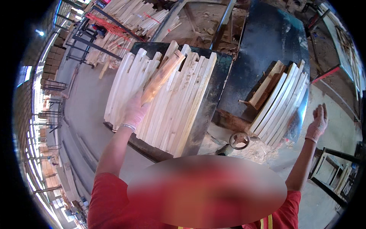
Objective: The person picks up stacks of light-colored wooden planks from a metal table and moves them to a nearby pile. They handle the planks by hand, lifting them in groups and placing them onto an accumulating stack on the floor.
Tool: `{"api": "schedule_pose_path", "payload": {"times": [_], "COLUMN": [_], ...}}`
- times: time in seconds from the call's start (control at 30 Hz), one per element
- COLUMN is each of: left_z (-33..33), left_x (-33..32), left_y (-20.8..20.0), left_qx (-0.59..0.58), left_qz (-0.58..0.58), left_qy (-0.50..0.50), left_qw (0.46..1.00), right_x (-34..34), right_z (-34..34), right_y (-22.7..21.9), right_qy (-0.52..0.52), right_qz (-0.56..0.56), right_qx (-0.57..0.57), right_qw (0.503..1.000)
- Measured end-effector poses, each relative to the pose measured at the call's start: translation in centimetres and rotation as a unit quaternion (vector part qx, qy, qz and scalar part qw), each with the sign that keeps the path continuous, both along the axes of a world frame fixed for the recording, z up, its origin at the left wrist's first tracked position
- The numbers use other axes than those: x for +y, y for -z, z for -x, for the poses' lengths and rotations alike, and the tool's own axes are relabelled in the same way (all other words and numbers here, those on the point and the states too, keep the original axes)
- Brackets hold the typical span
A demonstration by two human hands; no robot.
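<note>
My left hand [134, 111], in a pale pinkish work glove, is closed around the near end of a wooden strip [164, 75] with an orange-brown face. The strip slants over a row of pale sawn wood strips [190, 95] lying side by side on a dark metal table [207, 124]. Off to the right, my right hand [317, 124], gloved too, hangs in the air with its fingers stretched out and nothing in them. Nearest to it is a smaller stack of pale strips [284, 105] on a second dark metal table [272, 36], with darker brown pieces at its left side.
A round handwheel [239, 141] juts out below the right table, above scattered sawdust [263, 152]. Large piles of wood strips [148, 19] with red straps lie at the back left. A metal frame [335, 171] stands at the lower right.
</note>
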State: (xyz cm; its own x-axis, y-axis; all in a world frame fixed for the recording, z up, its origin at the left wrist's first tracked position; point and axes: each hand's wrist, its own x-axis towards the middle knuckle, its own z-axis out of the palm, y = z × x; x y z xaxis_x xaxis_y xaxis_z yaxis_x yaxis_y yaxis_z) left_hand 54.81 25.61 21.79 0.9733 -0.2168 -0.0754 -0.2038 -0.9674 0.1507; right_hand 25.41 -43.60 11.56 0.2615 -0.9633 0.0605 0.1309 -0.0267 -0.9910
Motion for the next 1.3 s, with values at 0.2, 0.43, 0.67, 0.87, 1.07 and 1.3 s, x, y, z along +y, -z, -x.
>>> {"api": "schedule_pose_path", "payload": {"times": [0.2,0.43,0.67,0.87,1.07,1.3], "left_z": [-1.3,-3.3,-3.8,-8.0,-13.4,-20.9], "left_x": [1.3,2.2,2.9,3.8,-4.4,-15.8], "left_y": [0.5,-0.7,-0.3,-2.0,-8.2,-5.4], "left_qx": [0.023,0.123,0.17,0.198,-0.056,-0.081], "left_qz": [0.05,0.079,0.13,0.166,0.03,0.043], "left_qy": [0.021,0.082,0.096,0.156,0.296,0.376], "left_qw": [0.998,0.986,0.972,0.953,0.953,0.922], "right_x": [25.7,47.4,47.1,46.5,46.7,45.6], "right_z": [-3.7,-9.7,-9.5,-8.9,-6.4,-1.8], "right_y": [-7.9,-7.7,-4.4,-4.8,-4.3,-7.8], "right_qy": [-0.283,-0.465,-0.46,-0.372,-0.36,-0.286], "right_qz": [-0.062,0.025,-0.093,-0.286,-0.306,-0.332], "right_qx": [0.087,0.427,0.331,0.142,0.082,0.059], "right_qw": [0.953,0.775,0.819,0.871,0.878,0.897]}}
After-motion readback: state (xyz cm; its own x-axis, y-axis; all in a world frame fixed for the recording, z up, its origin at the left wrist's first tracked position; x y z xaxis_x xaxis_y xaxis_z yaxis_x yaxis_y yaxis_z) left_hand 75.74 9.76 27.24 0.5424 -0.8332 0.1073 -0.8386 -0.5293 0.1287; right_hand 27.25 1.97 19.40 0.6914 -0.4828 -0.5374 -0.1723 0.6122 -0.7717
